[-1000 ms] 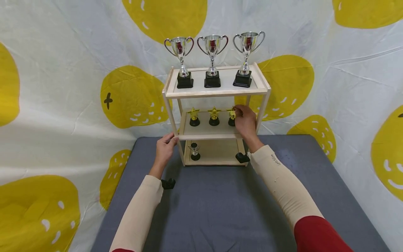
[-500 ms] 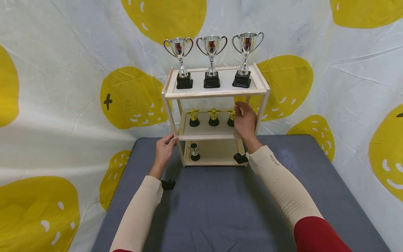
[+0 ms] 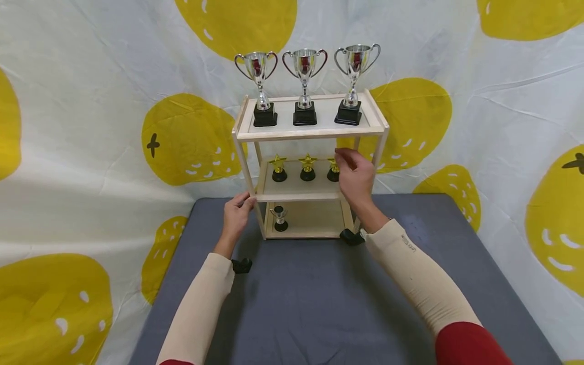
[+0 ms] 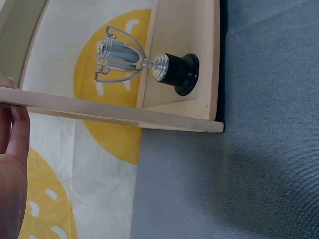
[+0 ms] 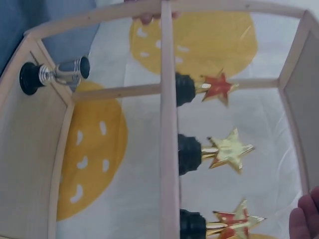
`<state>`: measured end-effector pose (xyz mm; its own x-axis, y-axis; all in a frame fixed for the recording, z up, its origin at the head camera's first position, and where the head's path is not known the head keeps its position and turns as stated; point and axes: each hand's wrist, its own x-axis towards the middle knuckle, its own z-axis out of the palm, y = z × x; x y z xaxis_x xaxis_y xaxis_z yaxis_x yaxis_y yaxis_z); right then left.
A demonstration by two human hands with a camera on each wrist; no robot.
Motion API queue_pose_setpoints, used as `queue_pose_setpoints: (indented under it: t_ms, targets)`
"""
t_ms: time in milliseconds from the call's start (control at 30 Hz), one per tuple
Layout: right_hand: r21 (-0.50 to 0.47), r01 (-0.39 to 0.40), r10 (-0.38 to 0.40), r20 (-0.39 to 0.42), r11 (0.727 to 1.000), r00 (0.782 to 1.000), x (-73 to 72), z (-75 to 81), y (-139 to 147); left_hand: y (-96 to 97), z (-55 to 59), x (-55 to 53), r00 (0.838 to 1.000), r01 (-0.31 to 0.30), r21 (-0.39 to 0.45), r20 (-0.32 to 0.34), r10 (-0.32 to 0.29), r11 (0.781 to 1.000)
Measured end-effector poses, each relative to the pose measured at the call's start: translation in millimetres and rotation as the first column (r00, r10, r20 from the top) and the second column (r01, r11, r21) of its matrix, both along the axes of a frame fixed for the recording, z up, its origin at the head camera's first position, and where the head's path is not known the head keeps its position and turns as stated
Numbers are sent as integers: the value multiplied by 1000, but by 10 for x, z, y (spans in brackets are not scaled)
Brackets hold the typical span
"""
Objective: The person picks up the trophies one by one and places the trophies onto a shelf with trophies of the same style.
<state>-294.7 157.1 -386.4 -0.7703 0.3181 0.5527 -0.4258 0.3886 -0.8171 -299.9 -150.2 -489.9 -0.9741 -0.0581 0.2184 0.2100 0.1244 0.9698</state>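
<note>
My left hand [image 3: 235, 216] grips the left post of a three-tier wooden shelf [image 3: 306, 197]; its fingers [image 4: 19, 130] show beside the post in the left wrist view. Beside the rightmost gold star trophy [image 3: 333, 175] is my right hand [image 3: 357, 178], fingers loosely bent and partly covering it in the head view. A gap parts those fingers [image 5: 299, 224] from the star in the right wrist view. Two more star trophies, a middle one [image 3: 307, 171] and a left one [image 3: 279, 172], stand upright in the same row. A small silver cup [image 4: 119, 56] stands on the bottom tier, at left.
Three large silver trophy cups, left [image 3: 262, 104], middle [image 3: 304, 101] and right [image 3: 351, 101], stand on black bases on the top tier. The shelf rests on a grey cloth-covered table [image 3: 292, 299]. Behind hangs a white curtain [image 3: 105, 76] with yellow fruit prints.
My right hand has come away from the rightmost star trophy, its fingertips leaving the star and the hand drawing back slightly. The left hand keeps its grip on the post.
</note>
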Motion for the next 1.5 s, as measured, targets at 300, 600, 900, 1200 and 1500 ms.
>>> queue_pose_setpoints:
  t_ms: [300, 600, 900, 1200, 1500]
  targets:
    - [-93, -116, 117, 11, 989, 993, 288, 37, 112, -11, 7, 17, 1000, -7, -21, 5, 7, 1000]
    - [-70, -174, 178, 53, 982, 983, 481, 6, 246, -12, 6, 3, 1000, -10, -28, -4, 10, 1000]
    - [-101, -178, 187, 93, 979, 978, 580, -32, 437, -10, 13, 14, 1000, -6, -26, -13, 6, 1000]
    - [-94, -131, 138, 81, 987, 987, 717, -103, 669, -14, -1, -15, 1000, -10, -21, -17, 9, 1000]
    - [-97, -97, 108, 108, 991, 988, 791, -199, 911, -24, -22, -30, 1000, -6, -33, -8, 6, 999]
